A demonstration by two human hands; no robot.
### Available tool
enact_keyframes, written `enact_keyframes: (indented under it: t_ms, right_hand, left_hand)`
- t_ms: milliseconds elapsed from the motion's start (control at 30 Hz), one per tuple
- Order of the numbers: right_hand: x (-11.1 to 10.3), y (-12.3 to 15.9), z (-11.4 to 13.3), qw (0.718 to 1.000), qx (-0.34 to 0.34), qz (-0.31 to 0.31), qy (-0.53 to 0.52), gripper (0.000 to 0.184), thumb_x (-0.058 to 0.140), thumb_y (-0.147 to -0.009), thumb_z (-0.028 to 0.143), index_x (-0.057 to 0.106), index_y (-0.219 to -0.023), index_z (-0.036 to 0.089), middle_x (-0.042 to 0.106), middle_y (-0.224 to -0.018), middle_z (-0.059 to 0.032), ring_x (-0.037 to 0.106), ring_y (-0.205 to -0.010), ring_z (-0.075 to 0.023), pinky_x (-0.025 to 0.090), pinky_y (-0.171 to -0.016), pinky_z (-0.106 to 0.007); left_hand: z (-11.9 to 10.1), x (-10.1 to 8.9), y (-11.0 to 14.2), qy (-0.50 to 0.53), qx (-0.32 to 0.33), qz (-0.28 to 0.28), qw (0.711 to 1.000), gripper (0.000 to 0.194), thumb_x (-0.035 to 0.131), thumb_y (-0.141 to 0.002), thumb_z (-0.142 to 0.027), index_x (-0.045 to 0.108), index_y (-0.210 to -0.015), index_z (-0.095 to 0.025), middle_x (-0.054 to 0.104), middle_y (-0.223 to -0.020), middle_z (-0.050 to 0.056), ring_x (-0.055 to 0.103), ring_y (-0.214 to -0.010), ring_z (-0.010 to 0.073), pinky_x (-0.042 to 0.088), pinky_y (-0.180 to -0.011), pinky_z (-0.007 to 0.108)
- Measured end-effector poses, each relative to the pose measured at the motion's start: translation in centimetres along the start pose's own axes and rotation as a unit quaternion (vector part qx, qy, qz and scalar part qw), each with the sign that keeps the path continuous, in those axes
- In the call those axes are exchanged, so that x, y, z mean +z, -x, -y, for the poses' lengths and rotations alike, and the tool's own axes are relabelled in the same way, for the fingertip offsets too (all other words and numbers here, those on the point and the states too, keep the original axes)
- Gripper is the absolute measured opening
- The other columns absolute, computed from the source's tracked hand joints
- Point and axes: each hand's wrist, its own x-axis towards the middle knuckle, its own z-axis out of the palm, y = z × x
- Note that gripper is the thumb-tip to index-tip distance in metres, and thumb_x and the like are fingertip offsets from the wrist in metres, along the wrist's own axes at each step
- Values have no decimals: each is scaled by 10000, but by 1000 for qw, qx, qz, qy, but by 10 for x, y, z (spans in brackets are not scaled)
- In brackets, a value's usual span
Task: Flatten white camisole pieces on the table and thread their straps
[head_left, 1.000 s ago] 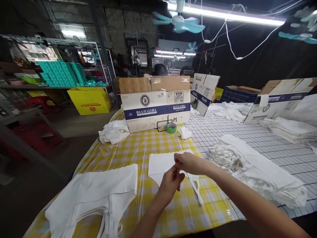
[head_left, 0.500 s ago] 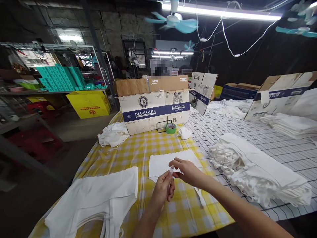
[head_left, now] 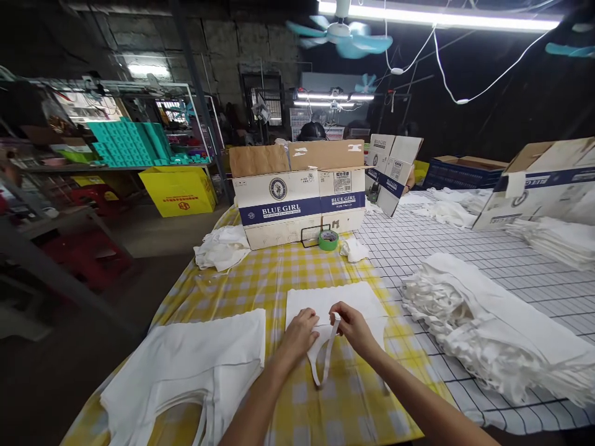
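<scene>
A white camisole top (head_left: 341, 298) lies on the yellow checked tablecloth (head_left: 260, 282) before me, its straps towards me. My right hand (head_left: 353, 328) is closed in a pinch on one thin strap (head_left: 329, 358), lifting its end so that it hangs in a loop. My left hand (head_left: 300, 337) rests on the top's left side, fingers lying over the cloth near the foot of that strap; the palm side is hidden. To the left, a pile of similar white tops (head_left: 186, 353) lies with armholes and straps facing me.
A "BLUE GIRL" carton (head_left: 297, 207) stands at the back, with green tape (head_left: 328, 240) and a small white cloth bundle (head_left: 354, 249) before it. Crumpled white fabric (head_left: 222, 248) lies left. A thick stack of white garments (head_left: 493, 322) occupies the grid-patterned cloth at right.
My hands have moved apart. The left has let go of the strap end it held upright and gone down onto the top; the right now holds the strap. The view has shifted slightly left.
</scene>
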Motion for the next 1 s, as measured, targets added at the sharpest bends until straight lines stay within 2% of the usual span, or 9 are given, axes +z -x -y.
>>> enact_keyframes:
  t_ms: [133,233,467,600,767,1000]
  right_hand:
    - [6,-3,-11,998,34,8,-56,198,485,-795,369,496,-763,174,534,-609,12,545,-564,-133,445,-521,-251]
    - [4,-6,-17,999,37,11,-35,228,457,-810,392,496,-793,168,557,-643,-5,550,-584,-135,450,-538,-255]
    - [4,-20,-38,997,21,9,68,94,450,-715,207,535,-727,169,530,-644,12,466,-571,-115,381,-529,-220]
    - [10,-32,-44,992,0,7,130,153,424,-633,121,559,-691,168,556,-642,11,474,-611,-126,369,-593,-227]
    - [13,-42,-50,981,-24,9,194,242,371,-555,68,561,-661,174,553,-616,11,459,-598,-130,336,-589,-217]
    - [13,-48,-55,971,-56,23,231,212,391,-564,64,544,-650,183,551,-617,13,463,-594,-129,326,-578,-211]
  left_hand:
    - [4,7,-12,-27,22,20,999,156,524,-788,-128,602,-898,-207,558,-983,50,497,-979,201,407,-862,339]
    - [10,12,-18,-29,23,26,999,143,478,-828,-137,612,-825,-187,571,-917,72,500,-952,211,419,-821,341]
    - [17,13,-24,21,-11,-10,1000,161,484,-823,-170,645,-821,-186,568,-902,51,484,-941,191,412,-825,324]
    - [20,14,-29,59,-38,-24,997,106,545,-774,-202,647,-781,-172,564,-873,41,485,-910,189,416,-800,313]
    - [25,14,-33,98,-47,-16,994,88,585,-730,-222,658,-734,-174,570,-855,31,490,-886,186,409,-783,293]
    - [27,13,-33,133,-55,-11,990,107,573,-732,-229,666,-709,-182,573,-863,30,485,-897,189,394,-802,293]
